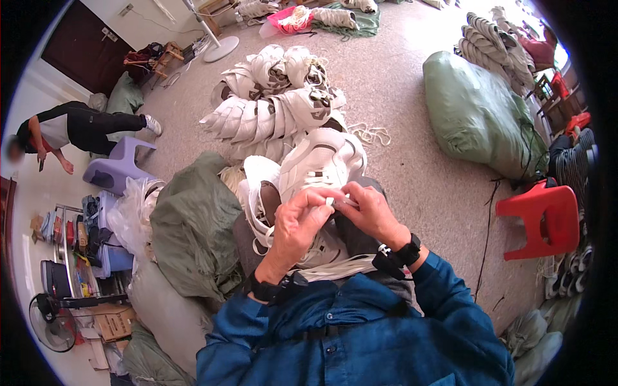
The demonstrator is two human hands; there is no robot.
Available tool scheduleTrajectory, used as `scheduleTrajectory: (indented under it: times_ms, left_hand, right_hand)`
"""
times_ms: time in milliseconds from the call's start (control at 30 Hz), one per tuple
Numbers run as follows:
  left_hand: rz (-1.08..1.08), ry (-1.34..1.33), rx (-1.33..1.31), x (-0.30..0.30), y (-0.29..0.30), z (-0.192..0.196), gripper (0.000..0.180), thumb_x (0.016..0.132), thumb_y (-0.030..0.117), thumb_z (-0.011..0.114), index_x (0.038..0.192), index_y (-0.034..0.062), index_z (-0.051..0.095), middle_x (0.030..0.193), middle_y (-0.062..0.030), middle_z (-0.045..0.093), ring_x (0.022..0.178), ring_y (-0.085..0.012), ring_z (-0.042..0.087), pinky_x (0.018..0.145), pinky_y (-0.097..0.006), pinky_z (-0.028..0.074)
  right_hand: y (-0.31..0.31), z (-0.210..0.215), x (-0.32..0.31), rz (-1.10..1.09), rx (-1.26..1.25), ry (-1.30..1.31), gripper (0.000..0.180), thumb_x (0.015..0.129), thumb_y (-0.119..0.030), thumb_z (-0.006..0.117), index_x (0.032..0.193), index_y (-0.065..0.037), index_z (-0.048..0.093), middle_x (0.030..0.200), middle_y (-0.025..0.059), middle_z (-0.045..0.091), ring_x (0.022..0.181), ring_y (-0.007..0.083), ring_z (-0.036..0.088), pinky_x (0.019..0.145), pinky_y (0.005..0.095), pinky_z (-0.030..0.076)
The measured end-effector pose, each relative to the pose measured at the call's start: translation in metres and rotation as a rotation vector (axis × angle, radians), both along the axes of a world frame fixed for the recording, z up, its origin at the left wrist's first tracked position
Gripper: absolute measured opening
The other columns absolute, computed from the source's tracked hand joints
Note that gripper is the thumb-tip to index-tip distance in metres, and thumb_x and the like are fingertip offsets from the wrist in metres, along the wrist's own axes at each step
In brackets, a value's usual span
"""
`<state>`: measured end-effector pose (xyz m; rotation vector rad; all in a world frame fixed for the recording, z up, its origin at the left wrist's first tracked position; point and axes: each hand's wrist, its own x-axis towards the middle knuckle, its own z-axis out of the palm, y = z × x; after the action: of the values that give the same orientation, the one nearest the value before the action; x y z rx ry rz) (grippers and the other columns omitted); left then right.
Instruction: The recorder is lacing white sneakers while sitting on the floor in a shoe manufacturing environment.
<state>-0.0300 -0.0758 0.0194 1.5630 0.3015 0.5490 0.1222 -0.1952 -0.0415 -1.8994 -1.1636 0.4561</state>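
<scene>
A thin white lace point(340, 201) is pinched between the fingertips of both hands, which meet just above the lap. The fingers of the left hand point(297, 226) are curled together and clamped on the lace from the left; those of the right hand point(372, 213) are closed on it from the right, thumb and forefinger pressed tight. A dark wristband is worn on each wrist, and blue sleeves point(360, 328) cover both forearms.

Directly beneath and beyond the hands, a white shoe upper point(322, 161) is held on the lap, its straps spread toward the knees. Loose white strips point(338, 267) are draped under the right wrist.

To the left of the lap, a green sack point(193, 225) is slumped beside a clear plastic bag point(132, 212). Farther out on the speckled floor, a heap of bundled white uppers point(270, 96) is piled. A 2nd, fuller green sack point(479, 116) is set to the right, with a red plastic stool point(544, 219) near it. At the far left, another person point(71, 128) is bent over beside a lilac stool point(119, 167). A floor fan point(51, 321) is seen at the lower left.
</scene>
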Motion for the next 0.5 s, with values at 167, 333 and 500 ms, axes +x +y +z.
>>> scheduleTrajectory:
  times_ms: [167,333,500]
  left_hand:
    - [-0.038,0.078,-0.271,-0.003,0.0,-0.005,0.011,0.099,0.009,0.054,0.096,0.0004,0.061,0.088,-0.0078,0.068,0.079,-0.0113,0.061,0.076,-0.025,0.049]
    - [-0.038,0.501,-0.041,-0.064,0.014,-0.028,0.014,0.096,0.013,0.061,0.089,0.0019,0.064,0.076,0.0015,0.063,0.068,-0.0049,0.056,0.062,-0.023,0.044]
    - [-0.141,0.715,-0.033,-0.14,0.016,-0.037,0.013,0.096,0.015,0.062,0.09,0.0028,0.065,0.074,0.0014,0.063,0.068,-0.005,0.055,0.061,-0.023,0.046]
  right_hand:
    - [0.001,-0.011,-0.001,0.006,0.143,-0.302,0.024,0.079,-0.021,0.075,0.085,-0.005,0.059,0.078,0.0134,0.063,0.08,0.0346,0.062,0.079,0.0427,0.046]
    - [0.0,-0.009,0.001,-0.062,0.187,-0.38,0.023,0.075,-0.016,0.076,0.078,-0.005,0.056,0.083,0.0119,0.058,0.085,0.0323,0.058,0.082,0.043,0.044]
    - [0.021,-0.015,-0.009,0.0,0.358,-0.339,0.02,0.071,-0.008,0.073,0.082,-0.003,0.057,0.09,0.0137,0.057,0.089,0.0351,0.056,0.08,0.0447,0.044]
